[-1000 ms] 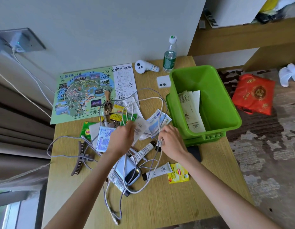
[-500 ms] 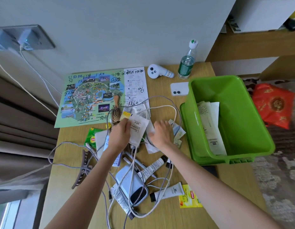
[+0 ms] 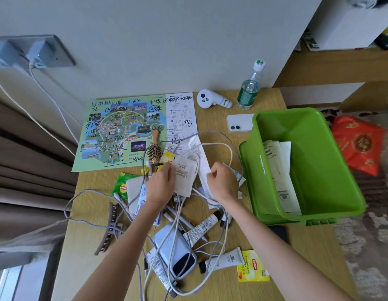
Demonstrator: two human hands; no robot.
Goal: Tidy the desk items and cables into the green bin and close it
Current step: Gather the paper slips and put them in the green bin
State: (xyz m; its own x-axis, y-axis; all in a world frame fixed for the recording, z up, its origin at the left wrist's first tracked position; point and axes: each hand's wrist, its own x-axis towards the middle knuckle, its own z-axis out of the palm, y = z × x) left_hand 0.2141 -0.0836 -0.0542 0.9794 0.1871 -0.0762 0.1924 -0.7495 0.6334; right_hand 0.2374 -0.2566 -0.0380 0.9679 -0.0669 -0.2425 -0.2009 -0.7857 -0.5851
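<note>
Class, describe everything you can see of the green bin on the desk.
The green bin is an open rectangular tub of glossy plastic, tilted, apparently resting on a matching green piece, perhaps its lid, at the desk's right edge. Inside lie only folded white papers against its left wall. A white phone lies by its far corner. Neither hand touches it.

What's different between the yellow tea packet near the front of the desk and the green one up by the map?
The yellow tea packet lies alone in the open, fully visible. The green tea packet is partly covered by a white item and cables. The yellow one sits on the person's right, the green one on their left. Both lie flat and carry the same red logo.
</note>
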